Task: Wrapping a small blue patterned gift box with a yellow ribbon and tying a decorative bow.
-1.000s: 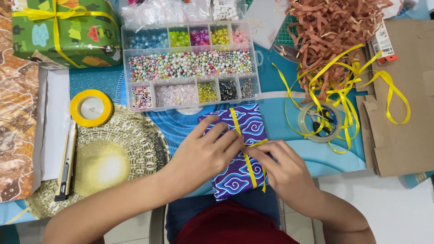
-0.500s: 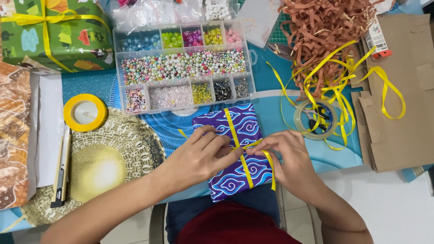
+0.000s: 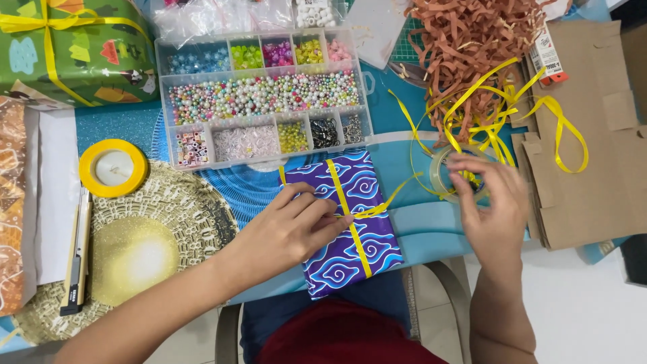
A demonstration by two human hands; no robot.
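Yellow ribbon (image 3: 350, 216) now crosses the blue-and-purple wrapped parcel (image 3: 347, 219) lying at the near table edge. Left hand (image 3: 293, 229) presses its fingertips flat on the ribbon crossing, holding it down. Right hand (image 3: 492, 209), half a second ago at the parcel, has moved right to the clear tape roll (image 3: 448, 174), fingers curled over it; grip unconfirmed. Assessment: ribbon is pinned, awaiting tape.

Left hand (image 3: 291, 229) and right hand (image 3: 492, 209): bare forearms, no sleeves or rings visible; dark red garment (image 3: 337, 337) at the lap.
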